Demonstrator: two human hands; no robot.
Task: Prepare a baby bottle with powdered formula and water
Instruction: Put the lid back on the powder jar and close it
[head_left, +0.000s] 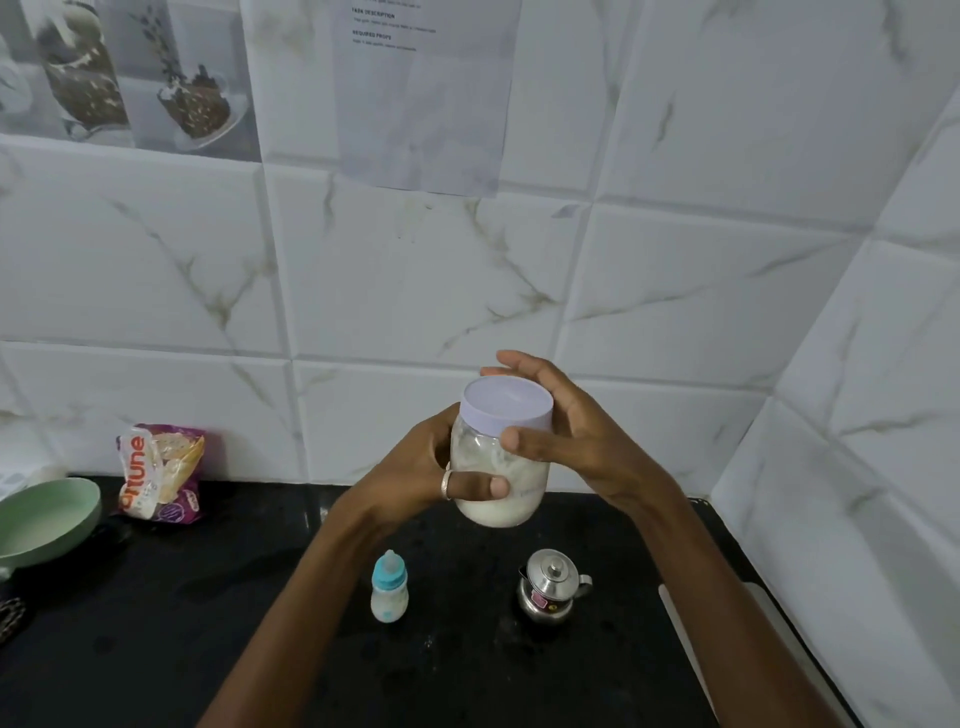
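A clear jar of white powder (511, 499) with a pale lilac lid (506, 402) is held up above the black counter. My left hand (431, 467), a ring on one finger, grips the jar's body from the left. My right hand (561, 436) wraps around the lid, thumb on its near side and fingers behind it. Below, on the counter, stands a small baby bottle (389, 587) with a blue collar and clear teat, capped, whitish inside. To its right sits a small steel kettle (550, 584) with its lid on.
A purple and white food packet (161, 473) leans against the tiled wall at the left. A green bowl (47, 519) sits at the far left edge. The black counter (467, 665) meets tiled walls behind and to the right. A printed sheet (426, 88) hangs on the wall.
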